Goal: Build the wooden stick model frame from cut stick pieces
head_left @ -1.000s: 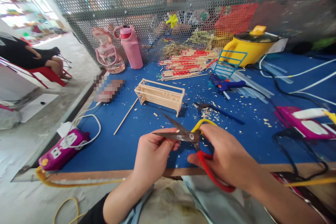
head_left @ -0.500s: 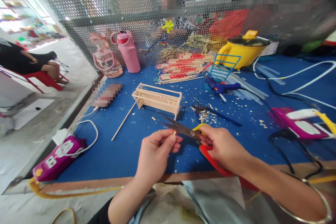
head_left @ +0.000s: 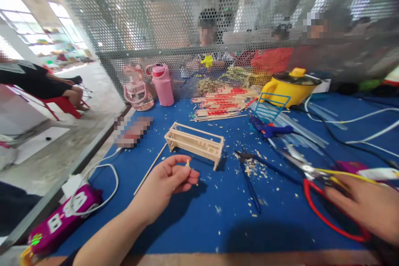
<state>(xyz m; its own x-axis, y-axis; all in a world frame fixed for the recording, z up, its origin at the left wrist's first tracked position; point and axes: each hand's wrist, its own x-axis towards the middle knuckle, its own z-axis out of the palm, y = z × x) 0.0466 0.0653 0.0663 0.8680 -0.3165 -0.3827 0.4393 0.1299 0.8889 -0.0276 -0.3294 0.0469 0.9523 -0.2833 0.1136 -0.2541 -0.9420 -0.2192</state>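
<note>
A small piece of pale wood is pinched between the thumb and fingertips of my left hand. Just beyond that hand stands a small frame of thin wooden sticks on the blue table. My right hand, at the right edge, has its fingers at the handles of the scissors, whose blades point up and left. A long thin stick lies left of the frame. Blue-handled pliers rest among wood scraps between my hands.
Red-marked sticks lie in a pile before the mesh screen. Nearby are a yellow pot, a blue glue gun and pink bottles. A purple power strip sits left. People are beyond the mesh and at left.
My right hand has moved far to the right with the scissors, away from my left hand. My left hand has shifted left, still pinching the small piece. The camera view has tilted up.
</note>
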